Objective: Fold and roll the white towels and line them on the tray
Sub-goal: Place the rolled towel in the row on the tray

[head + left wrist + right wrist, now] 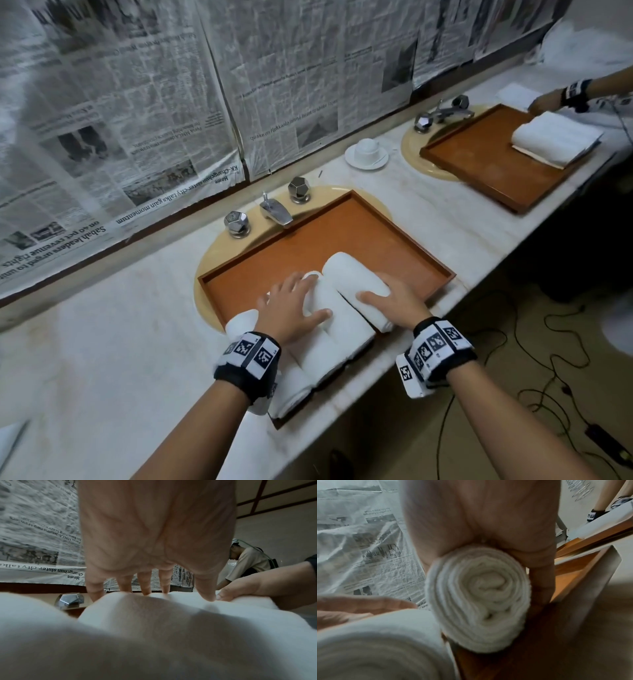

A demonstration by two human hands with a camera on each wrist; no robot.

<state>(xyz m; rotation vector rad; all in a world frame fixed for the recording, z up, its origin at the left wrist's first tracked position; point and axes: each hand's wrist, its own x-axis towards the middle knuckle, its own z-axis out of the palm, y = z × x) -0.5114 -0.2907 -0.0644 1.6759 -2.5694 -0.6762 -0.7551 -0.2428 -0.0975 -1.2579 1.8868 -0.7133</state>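
Lining rolled white towels on the tray

Resting side by side in the near part of the brown tray [394, 222], three rolled white towels lie touching one another. The right towel [356, 284] is a tight roll; its end, seen from the right wrist, shows a neat spiral of layers. The right hand [394, 301] curls its grip round this roll, thumb on one side and fingers on the other. The middle towel [339, 339] is thick and soft, and the left hand [291, 308] lies flat on it with straight, spread fingers, gripping nothing. The left towel [239, 323] is partly hidden under the left wrist. The tray sits over a sink in the marble counter [102, 325].
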